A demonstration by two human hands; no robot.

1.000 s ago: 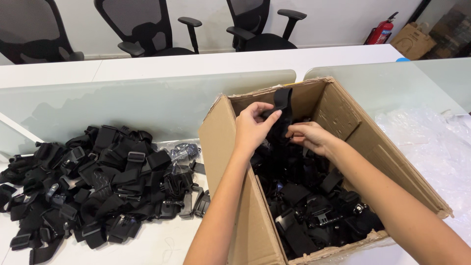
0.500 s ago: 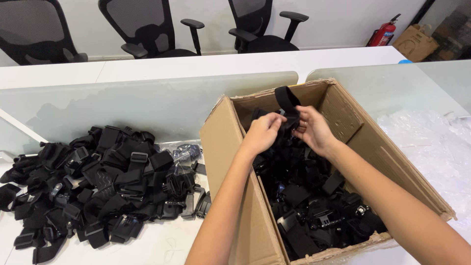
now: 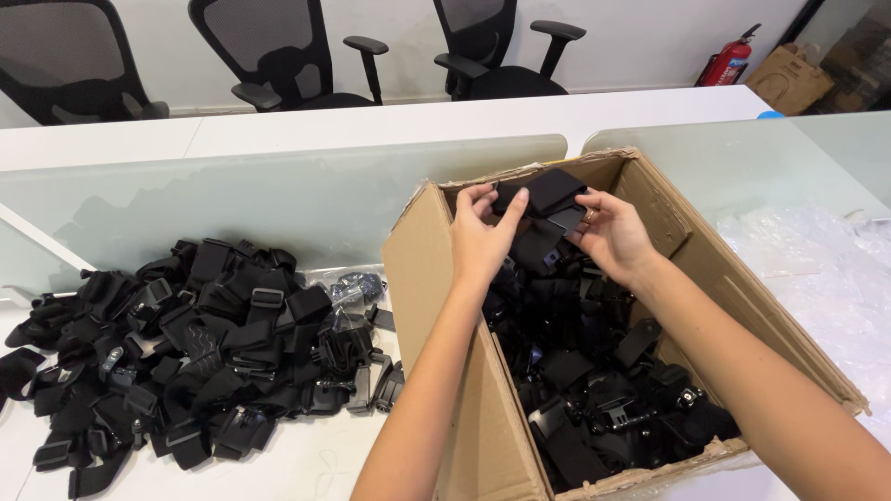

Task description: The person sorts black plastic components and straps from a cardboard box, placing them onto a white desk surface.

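Left hand (image 3: 483, 232) & right hand (image 3: 614, 237) are both closed on a black strap (image 3: 549, 199), held over the far end of the box (image 3: 436, 278), w/ pile (image 3: 186, 353) on tabletop (image 3: 306, 459) nearby; strap ends best kept pinched taut.
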